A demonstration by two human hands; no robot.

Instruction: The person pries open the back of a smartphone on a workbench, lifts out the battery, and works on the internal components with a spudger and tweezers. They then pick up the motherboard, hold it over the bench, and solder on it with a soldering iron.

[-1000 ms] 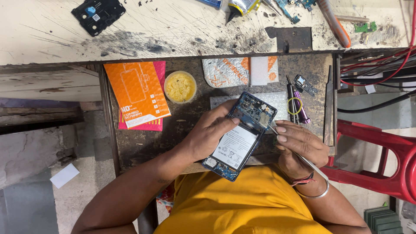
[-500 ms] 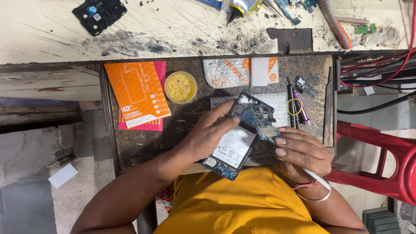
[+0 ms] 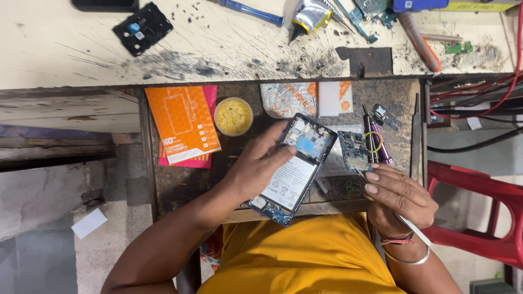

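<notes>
We hold the opened phone (image 3: 294, 166) in our left hand (image 3: 256, 169), back cover off, its white battery face up and its upper end tilted away to the right. The fingers wrap the left edge and the thumb rests on the frame near the battery's top. The phone sits above the pull-out drawer tray (image 3: 180, 182), just in front of our yellow shirt (image 3: 305, 261).

Our right hand (image 3: 400, 196) is curled, fingers drawn together, pinching a slim metal tool (image 3: 406, 226) whose tip points toward the small circuit board (image 3: 353, 152). The board lies just right of the phone, apart from it.

Beside the board rests a purple-handled screwdriver (image 3: 379, 142). Further left on the tray we see a round yellow container (image 3: 233, 116) and an orange packet (image 3: 184, 124). The scratched bench (image 3: 229, 43) above carries a black phone part (image 3: 143, 28) and a blue-handled tool (image 3: 251, 11).
</notes>
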